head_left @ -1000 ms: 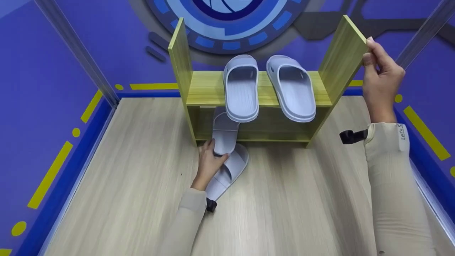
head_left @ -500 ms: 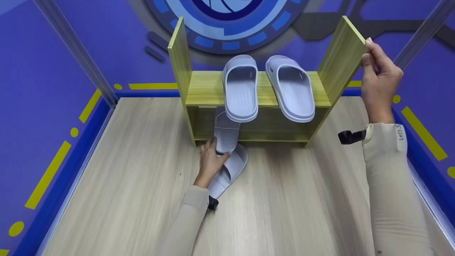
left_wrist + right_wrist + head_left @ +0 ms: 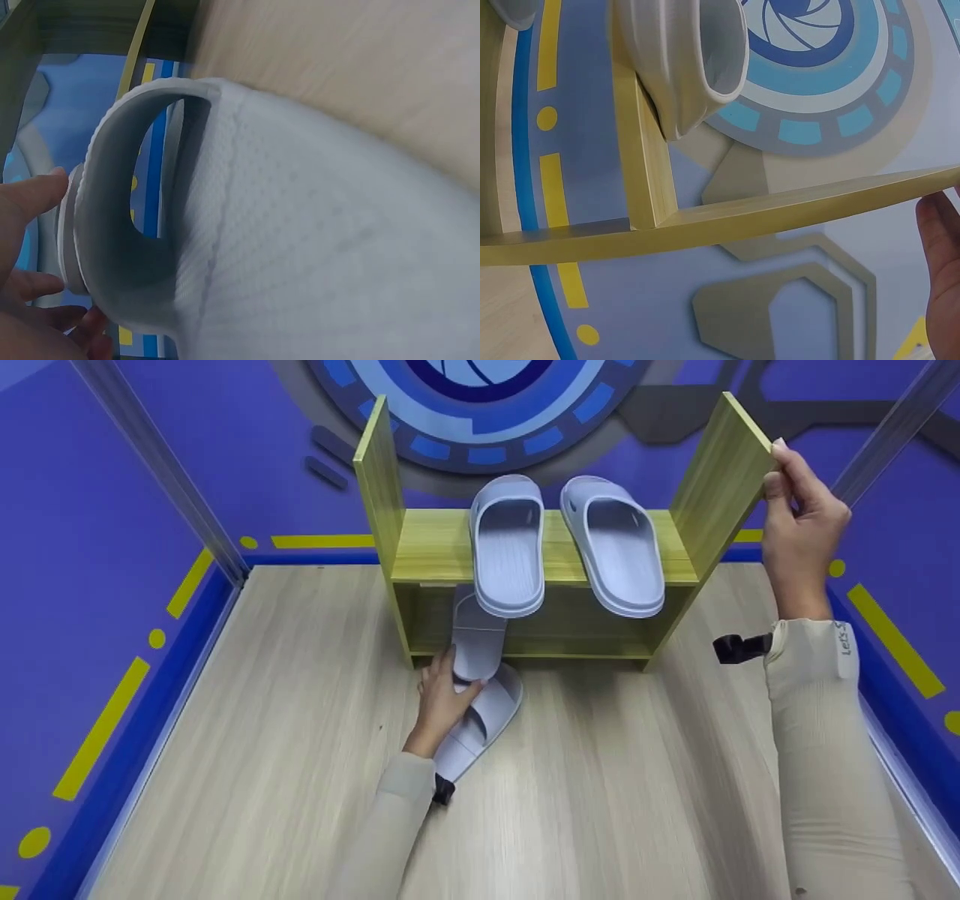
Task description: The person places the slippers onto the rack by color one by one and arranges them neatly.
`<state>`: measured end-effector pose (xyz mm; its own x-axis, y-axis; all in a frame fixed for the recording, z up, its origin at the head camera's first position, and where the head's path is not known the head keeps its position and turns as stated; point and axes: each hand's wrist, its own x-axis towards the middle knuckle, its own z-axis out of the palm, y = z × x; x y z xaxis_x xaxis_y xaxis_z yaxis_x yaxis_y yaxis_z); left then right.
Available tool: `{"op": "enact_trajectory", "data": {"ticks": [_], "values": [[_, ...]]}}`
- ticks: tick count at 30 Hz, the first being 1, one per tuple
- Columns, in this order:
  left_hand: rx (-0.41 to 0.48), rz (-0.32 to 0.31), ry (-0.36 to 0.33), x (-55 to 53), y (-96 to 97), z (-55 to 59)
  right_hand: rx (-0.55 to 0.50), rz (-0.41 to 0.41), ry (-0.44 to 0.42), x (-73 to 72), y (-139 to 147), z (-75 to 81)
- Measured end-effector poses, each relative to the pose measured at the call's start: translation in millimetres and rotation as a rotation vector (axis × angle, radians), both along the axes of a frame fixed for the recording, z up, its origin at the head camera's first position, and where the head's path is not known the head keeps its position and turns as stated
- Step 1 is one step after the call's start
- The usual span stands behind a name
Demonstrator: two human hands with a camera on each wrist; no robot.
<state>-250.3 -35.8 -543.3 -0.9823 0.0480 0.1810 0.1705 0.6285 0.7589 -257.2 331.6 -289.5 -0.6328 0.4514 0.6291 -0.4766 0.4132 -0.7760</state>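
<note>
In the head view, a grey slipper (image 3: 478, 651) lies toe-first in the lower compartment of a wooden shoe rack (image 3: 433, 561), its heel sticking out in front. My left hand (image 3: 441, 706) grips that heel, thumb on the right side and fingers on the left. A matching slipper (image 3: 498, 706) rests slanted on the floor beneath the hand and fills much of the left wrist view. At the upper right, my right hand (image 3: 806, 529) pinches the front edge of the rack's right side panel (image 3: 724, 484); the right wrist view shows its fingers (image 3: 939, 232) at that edge.
Two pale grey slip-on shoes, a left one (image 3: 510, 559) and a right one (image 3: 626, 559), sit on the upper shelf with heels overhanging the front. Blue patterned walls (image 3: 247, 450) enclose the wood-look floor (image 3: 300, 697) at the back and both sides.
The slipper in my left hand has slid slightly deeper into the lower compartment and a little to the right. My right hand keeps its hold on the side panel.
</note>
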Motion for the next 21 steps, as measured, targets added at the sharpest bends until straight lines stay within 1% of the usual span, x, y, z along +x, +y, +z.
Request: {"op": "enact_trajectory", "data": {"ticks": [4, 6, 9, 14, 21], "values": [[0.009, -0.012, 0.026, 3.5, -5.6, 0.5, 0.006, -0.007, -0.006, 0.0, 0.3, -0.1], [0.003, -0.02, 0.028, 5.9, -9.1, 0.7, 0.005, -0.008, -0.007, -0.2, 0.4, -0.2], [-0.007, -0.037, 0.006, 9.4, -13.2, 2.1, 0.001, -0.011, -0.007, 1.1, 1.8, -0.4], [-0.008, -0.069, -0.057, 17.7, -25.8, 3.6, 0.021, -0.033, -0.017, 2.1, 2.0, -0.4], [-0.074, -0.123, -0.099, 39.2, -56.5, -1.8, 0.015, -0.027, -0.006, -0.1, 0.0, -0.6]]}}
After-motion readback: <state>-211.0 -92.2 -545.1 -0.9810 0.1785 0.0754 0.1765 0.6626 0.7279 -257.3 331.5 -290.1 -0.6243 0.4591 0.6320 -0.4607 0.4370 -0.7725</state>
